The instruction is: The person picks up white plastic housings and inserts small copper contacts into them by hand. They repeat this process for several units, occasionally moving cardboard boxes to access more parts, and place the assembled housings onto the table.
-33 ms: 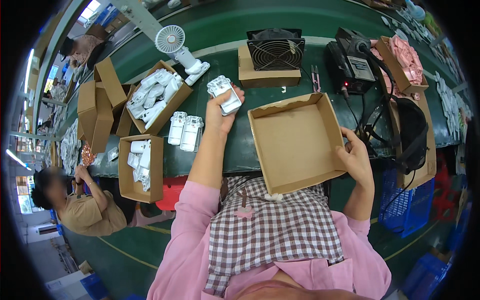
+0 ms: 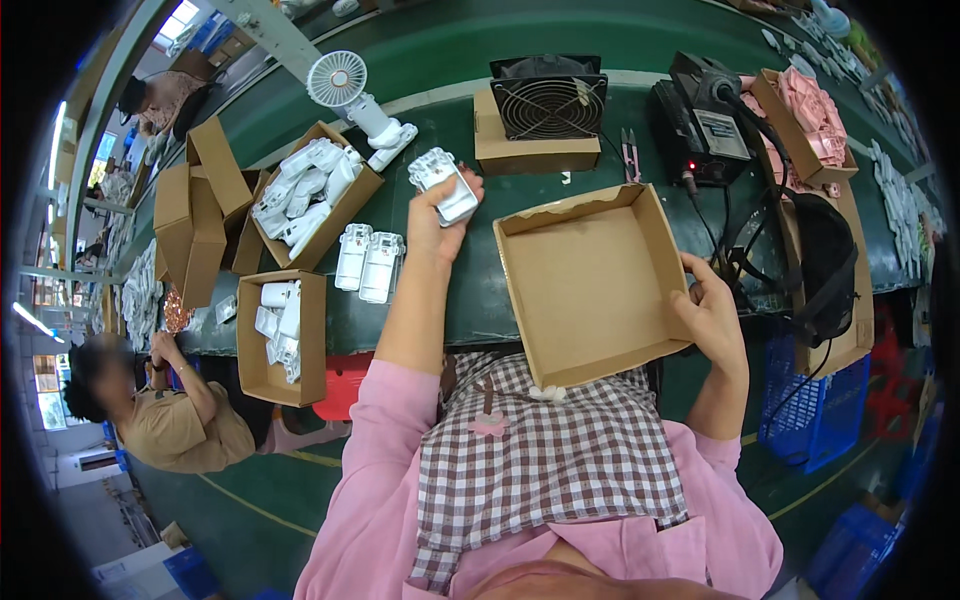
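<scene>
My left hand [image 2: 438, 222] is closed around a white plastic housing [image 2: 457, 203], with what looks like a second one partly hidden behind it, above the green bench. My right hand [image 2: 712, 312] grips the right wall of a shallow cardboard box [image 2: 585, 290], thumb inside and fingers outside. The box is open at the top, tilted toward me, and its bare bottom shows. Left of my left forearm, a few similar white housings [image 2: 381, 268] lie side by side on the bench.
Cardboard boxes of white parts [image 2: 372, 188] [image 2: 315, 345] stand at the left, near a small white fan [image 2: 338, 80]. A black fan [image 2: 550, 105], tweezers [image 2: 630, 157] and a black soldering station [image 2: 700, 135] with cables lie behind. Pink parts [image 2: 812, 115] fill a box at right. Another person [image 2: 185, 420] sits left.
My left hand and the white housing have shifted slightly to the left. My right hand still holds the box, which has barely moved.
</scene>
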{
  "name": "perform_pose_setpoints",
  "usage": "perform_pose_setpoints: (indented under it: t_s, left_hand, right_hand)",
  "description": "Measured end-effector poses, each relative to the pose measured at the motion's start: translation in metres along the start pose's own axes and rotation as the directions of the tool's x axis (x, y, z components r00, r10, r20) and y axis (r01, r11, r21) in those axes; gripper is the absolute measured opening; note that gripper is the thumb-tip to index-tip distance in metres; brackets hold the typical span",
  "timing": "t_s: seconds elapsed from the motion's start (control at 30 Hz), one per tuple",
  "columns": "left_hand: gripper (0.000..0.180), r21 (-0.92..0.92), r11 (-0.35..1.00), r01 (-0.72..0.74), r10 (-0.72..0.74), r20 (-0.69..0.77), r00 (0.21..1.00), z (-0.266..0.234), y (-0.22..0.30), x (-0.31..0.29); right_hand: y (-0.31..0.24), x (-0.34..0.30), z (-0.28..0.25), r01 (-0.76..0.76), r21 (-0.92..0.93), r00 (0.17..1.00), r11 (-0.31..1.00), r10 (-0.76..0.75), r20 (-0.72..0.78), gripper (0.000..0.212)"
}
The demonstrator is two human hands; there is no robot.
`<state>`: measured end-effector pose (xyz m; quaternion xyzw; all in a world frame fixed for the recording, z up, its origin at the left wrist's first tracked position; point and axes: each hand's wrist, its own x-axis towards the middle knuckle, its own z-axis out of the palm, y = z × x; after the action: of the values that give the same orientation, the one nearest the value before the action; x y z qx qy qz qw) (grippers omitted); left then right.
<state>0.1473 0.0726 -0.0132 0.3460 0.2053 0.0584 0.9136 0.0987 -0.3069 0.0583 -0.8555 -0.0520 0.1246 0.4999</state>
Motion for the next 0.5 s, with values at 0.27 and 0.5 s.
perform_pose_setpoints:
  t_s: [0.27, 0.5]
  left_hand:
    - [0.026, 0.096, 0.941, -0.323, 0.334, -0.128, 0.934, 0.021, 0.020, -0.013]
    - [0.034, 0.355, 0.770, -0.531, 0.617, -0.199, 0.762, 0.027, -0.008, -0.013]
  right_hand:
    - [0.012, 0.008, 0.005, -0.004, 0.071, 1.000, 0.997, 0.006, -0.021, 0.050]
    - [0.018, 0.016, 0.018, -0.015, 0.286, 1.000, 0.958, 0.017, -0.003, 0.050]
